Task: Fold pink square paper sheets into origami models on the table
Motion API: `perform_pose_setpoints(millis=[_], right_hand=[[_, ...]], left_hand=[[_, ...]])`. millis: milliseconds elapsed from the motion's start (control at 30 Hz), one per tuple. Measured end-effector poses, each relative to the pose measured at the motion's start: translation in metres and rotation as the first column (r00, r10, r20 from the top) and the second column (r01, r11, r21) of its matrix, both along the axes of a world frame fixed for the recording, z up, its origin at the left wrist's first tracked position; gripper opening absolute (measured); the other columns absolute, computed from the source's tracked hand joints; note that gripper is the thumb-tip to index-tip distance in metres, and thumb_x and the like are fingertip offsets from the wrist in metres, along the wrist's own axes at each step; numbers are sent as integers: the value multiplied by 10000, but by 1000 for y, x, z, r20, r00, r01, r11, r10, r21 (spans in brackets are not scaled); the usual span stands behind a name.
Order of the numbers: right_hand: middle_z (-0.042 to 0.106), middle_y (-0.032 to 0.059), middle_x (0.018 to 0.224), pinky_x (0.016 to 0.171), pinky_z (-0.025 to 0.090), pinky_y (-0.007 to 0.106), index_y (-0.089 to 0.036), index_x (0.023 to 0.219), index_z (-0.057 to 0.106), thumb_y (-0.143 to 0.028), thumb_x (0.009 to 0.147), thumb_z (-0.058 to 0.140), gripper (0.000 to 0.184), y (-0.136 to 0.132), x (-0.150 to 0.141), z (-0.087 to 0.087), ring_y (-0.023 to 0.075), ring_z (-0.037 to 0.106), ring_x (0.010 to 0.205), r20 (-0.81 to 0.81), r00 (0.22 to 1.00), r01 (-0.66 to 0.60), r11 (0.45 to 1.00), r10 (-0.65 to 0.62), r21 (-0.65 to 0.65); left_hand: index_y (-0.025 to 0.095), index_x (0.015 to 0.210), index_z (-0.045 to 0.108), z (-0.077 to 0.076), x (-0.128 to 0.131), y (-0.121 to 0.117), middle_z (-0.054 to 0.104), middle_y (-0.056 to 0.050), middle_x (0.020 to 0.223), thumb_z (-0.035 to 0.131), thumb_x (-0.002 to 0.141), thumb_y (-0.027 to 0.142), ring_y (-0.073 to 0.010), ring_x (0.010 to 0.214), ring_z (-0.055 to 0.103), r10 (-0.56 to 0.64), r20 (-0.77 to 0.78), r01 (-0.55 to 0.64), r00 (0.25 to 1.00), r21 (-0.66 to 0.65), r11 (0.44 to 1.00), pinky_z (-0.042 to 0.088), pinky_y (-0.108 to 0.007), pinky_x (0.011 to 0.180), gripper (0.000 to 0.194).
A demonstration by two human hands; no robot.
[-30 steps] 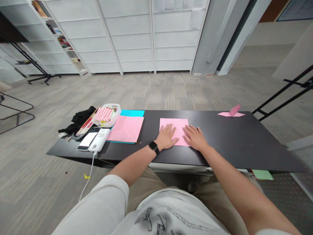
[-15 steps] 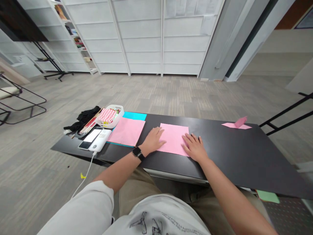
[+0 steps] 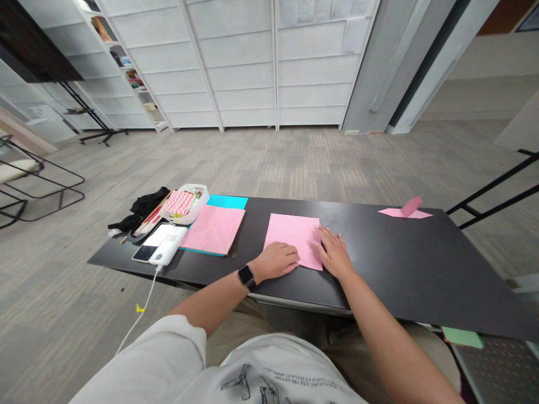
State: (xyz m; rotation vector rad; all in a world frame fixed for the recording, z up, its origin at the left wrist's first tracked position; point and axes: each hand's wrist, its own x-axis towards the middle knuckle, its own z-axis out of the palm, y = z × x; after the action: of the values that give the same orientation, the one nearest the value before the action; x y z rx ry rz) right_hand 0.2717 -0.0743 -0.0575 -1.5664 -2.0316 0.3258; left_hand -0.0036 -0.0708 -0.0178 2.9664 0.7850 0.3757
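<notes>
Black print on the white cloth T-shirt (image 3: 269, 367) and faint marks on the rounded white plastic device (image 3: 169, 246) are too small to read. A smooth, flat square sheet of pink paper (image 3: 290, 229) lies on the matt dark tabletop (image 3: 387, 269). The left hand (image 3: 278, 260), fingers together and gripping nothing, rests over its near edge; the right hand (image 3: 336, 253), open, lies at its right edge. Far right stands a pointed folded pink paper piece (image 3: 407, 211).
</notes>
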Motion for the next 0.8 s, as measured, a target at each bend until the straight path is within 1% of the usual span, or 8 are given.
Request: perform_pose_setpoints(millis=[167,267,333,400,467,533,667,800], right_hand=[[603,139,1532,1245,402,572,-265,1496,582,-507,1057,465,514,2,14,-5,303,553,1436,-452,887,177,973,-93,148],[631,149,1453,1168,482,557,-255,1437,593,-521,1034,509,490,3,17,-7,294,622,1330,-624,762,279,957,-174,74],[637,150,1441,1149,496,551,-253,1417,583,-522,1016,544,484,4,18,-8,287,635,1309,-684,705,284,958,-188,30],[647,151,1422,1147,493,551,-252,1400,579,-522,992,581,489,6,17,-9,283,644,1292,-711,679,275,961,-185,13],[658,150,1398,1135,498,549,-252,1397,575,-519,969,610,506,7,17,-10,284,653,1269,-720,669,272,962,-182,9],[664,144,1377,1115,510,545,-259,1405,570,-515,954,626,522,8,17,-11,283,660,1246,-725,664,271,963,-186,2],[663,129,1349,1076,529,543,-282,1423,552,-514,945,645,539,9,18,-15,277,674,1194,-742,643,245,969,-188,-33],[668,115,1302,1035,549,536,-290,1415,553,-519,928,670,551,11,19,-16,277,683,1149,-756,629,220,974,-182,-51]], left_hand=[[215,991,735,11,0,3,747,-64,1075,506,1100,314,-195,961,674,32,136,-44,990,87,995,514,-353,884,272],[214,982,725,32,-13,14,722,-58,960,530,1089,312,-193,917,650,238,382,-252,893,-13,968,505,-342,869,243],[203,973,710,46,-34,26,700,-44,913,545,1076,318,-178,870,637,436,556,-407,708,-184,895,504,-320,830,225],[198,982,700,56,-63,38,697,-28,905,594,1044,356,-168,841,628,592,682,-496,429,-370,786,505,-305,809,200],[188,987,685,59,-98,47,691,-18,910,633,1007,378,-155,829,624,675,729,-471,115,-558,683,508,-287,790,198],[183,973,662,56,-132,49,657,5,845,675,962,384,-130,730,588,743,646,-312,-178,-753,580,482,-260,687,201],[185,967,606,39,-189,33,607,35,756,717,883,345,-104,602,529,741,560,-265,-371,-828,494,433,-236,587,212],[191,964,593,19,-223,10,638,18,800,754,814,302,-111,648,583,694,538,-302,-479,-843,445,489,-239,619,247]])
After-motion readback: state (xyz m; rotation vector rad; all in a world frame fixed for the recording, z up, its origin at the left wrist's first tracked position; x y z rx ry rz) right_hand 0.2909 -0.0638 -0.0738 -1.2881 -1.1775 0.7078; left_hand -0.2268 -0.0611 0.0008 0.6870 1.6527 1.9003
